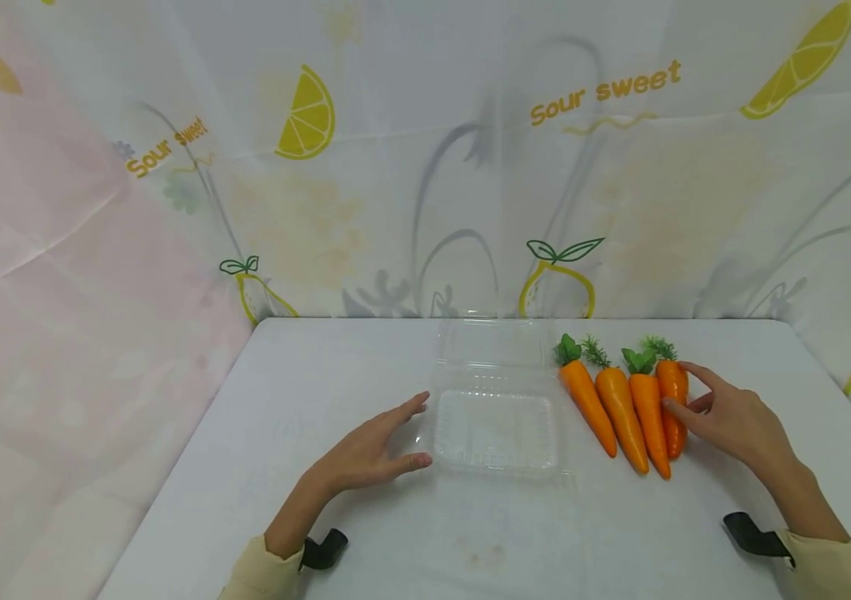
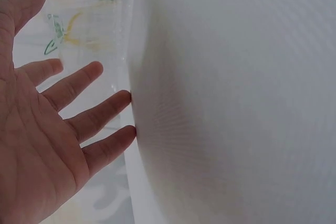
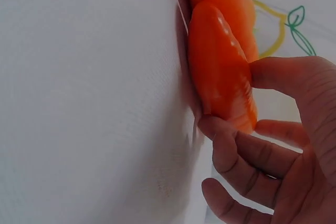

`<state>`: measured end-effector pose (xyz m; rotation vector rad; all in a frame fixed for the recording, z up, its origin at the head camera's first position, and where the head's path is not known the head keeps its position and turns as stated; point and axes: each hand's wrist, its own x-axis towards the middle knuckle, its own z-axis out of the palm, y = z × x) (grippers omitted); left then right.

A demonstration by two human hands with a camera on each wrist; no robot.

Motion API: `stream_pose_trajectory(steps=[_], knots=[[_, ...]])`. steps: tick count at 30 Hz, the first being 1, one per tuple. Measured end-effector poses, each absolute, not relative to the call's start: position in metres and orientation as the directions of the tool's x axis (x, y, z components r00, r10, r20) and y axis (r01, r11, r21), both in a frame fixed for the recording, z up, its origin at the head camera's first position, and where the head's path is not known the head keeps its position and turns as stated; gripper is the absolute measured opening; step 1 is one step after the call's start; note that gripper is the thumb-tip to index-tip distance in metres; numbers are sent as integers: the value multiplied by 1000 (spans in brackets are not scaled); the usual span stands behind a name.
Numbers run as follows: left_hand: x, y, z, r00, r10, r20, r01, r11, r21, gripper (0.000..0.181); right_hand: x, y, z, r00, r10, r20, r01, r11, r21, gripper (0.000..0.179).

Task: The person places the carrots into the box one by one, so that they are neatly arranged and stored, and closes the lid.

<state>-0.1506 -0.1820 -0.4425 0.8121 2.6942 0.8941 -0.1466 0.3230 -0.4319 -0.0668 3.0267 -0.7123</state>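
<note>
Several orange carrots (image 1: 623,408) with green leafy tops lie side by side on the right of the table. My right hand (image 1: 743,425) pinches the rightmost carrot (image 1: 673,379), which still lies on the table. In the right wrist view, the thumb presses one side of this carrot (image 3: 220,66) and curled fingertips touch its other side. A clear plastic clamshell box (image 1: 496,429) stands left of the carrots, lid opened back. Beside its left edge my left hand (image 1: 365,454) is spread with nothing in it; the left wrist view shows the fingers (image 2: 94,116) apart.
A white table (image 1: 305,392) carries everything. Behind it hangs a patterned cloth (image 1: 395,167) with lemon prints, and a pinkish cloth (image 1: 57,375) falls at the left. Black wrist straps (image 1: 755,533) sit at the sleeves.
</note>
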Motion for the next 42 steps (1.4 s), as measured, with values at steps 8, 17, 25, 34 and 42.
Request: stream_pose_trajectory(steps=[8, 17, 25, 34, 42], knots=[[-150, -181, -443, -832, 555, -7, 443, 672, 593, 90, -147, 324, -430, -998, -33, -46, -8, 888, -459, 71], [-149, -182, -443, -831, 556, -16, 442, 678, 588, 90, -144, 324, -428, -1000, -2, -31, 13, 880, -474, 69], [-148, -182, -442, -833, 553, -17, 437, 677, 593, 89, -141, 321, -418, -1000, 16, 19, 4, 871, -492, 70], [-148, -183, -441, -836, 549, -22, 430, 678, 596, 90, -135, 308, -404, -992, -7, 128, -75, 841, -536, 69], [-148, -183, -442, -835, 550, -15, 435, 676, 595, 88, -132, 286, -392, -981, -52, 188, -153, 801, -578, 66]])
